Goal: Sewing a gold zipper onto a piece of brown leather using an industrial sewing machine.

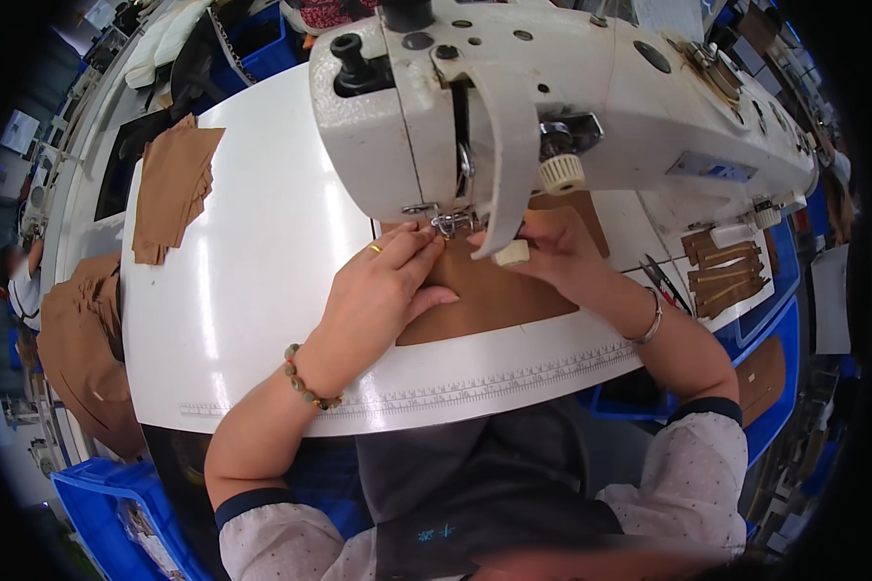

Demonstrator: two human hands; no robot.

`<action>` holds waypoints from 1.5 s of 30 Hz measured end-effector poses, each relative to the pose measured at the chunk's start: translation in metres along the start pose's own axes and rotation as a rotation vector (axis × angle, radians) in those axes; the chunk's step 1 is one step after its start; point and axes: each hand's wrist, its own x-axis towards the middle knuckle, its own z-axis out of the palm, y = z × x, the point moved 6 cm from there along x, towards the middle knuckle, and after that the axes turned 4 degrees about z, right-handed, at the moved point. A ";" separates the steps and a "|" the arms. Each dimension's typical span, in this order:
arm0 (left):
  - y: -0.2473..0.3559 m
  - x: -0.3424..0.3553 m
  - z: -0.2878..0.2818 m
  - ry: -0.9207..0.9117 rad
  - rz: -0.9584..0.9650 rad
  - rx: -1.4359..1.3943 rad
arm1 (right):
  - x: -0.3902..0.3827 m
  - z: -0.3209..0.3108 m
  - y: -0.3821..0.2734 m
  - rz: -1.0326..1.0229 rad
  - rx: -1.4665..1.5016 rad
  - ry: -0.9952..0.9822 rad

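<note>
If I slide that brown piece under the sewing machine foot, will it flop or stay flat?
The brown piece lies flat under both hands, so it is probably thin and light. It likely bends easily if lifted. It should slide readily on the glossy white table.

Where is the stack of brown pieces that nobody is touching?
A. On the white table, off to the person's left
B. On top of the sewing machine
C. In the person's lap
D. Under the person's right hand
A: the stack of brown pieces lies on the white table, far left of the left hand and right hand, which press a brown piece under the sewing machine.
</note>
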 end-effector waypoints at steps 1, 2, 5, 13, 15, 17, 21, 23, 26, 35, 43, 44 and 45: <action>0.000 0.000 0.000 0.010 -0.002 0.013 | 0.001 -0.003 0.007 0.108 0.370 0.045; 0.000 0.000 -0.001 0.024 0.013 0.011 | 0.001 -0.005 0.012 0.199 0.632 0.060; -0.001 -0.003 0.000 0.037 0.009 0.007 | 0.001 -0.007 -0.013 -0.011 0.195 -0.007; -0.010 -0.006 -0.018 0.112 -0.062 -0.142 | -0.031 0.045 -0.065 -0.703 -0.895 0.079; -0.013 -0.009 -0.036 0.178 -0.161 0.036 | -0.028 0.040 -0.061 -0.617 -0.819 0.117; -0.007 -0.013 -0.058 0.356 -0.087 0.063 | -0.025 0.026 -0.058 -0.538 -0.709 0.181; 0.005 -0.017 -0.050 0.316 0.045 -0.045 | -0.017 0.000 -0.042 -0.135 -0.289 0.184; 0.007 -0.016 -0.030 0.247 0.053 0.106 | -0.017 -0.002 -0.044 -0.132 -0.224 0.214; 0.004 -0.014 -0.014 0.263 0.084 0.229 | -0.016 0.000 -0.046 -0.157 -0.240 0.234; 0.005 -0.008 0.002 0.214 0.181 0.379 | -0.015 0.000 -0.042 -0.126 -0.229 0.194; 0.007 -0.006 0.005 0.261 0.231 0.215 | -0.013 0.001 -0.042 -0.129 -0.233 0.185; 0.008 -0.006 0.002 0.270 0.231 0.235 | -0.013 0.001 -0.041 -0.126 -0.233 0.188; 0.008 -0.007 0.001 0.265 0.232 0.259 | -0.014 0.000 -0.040 -0.136 -0.235 0.195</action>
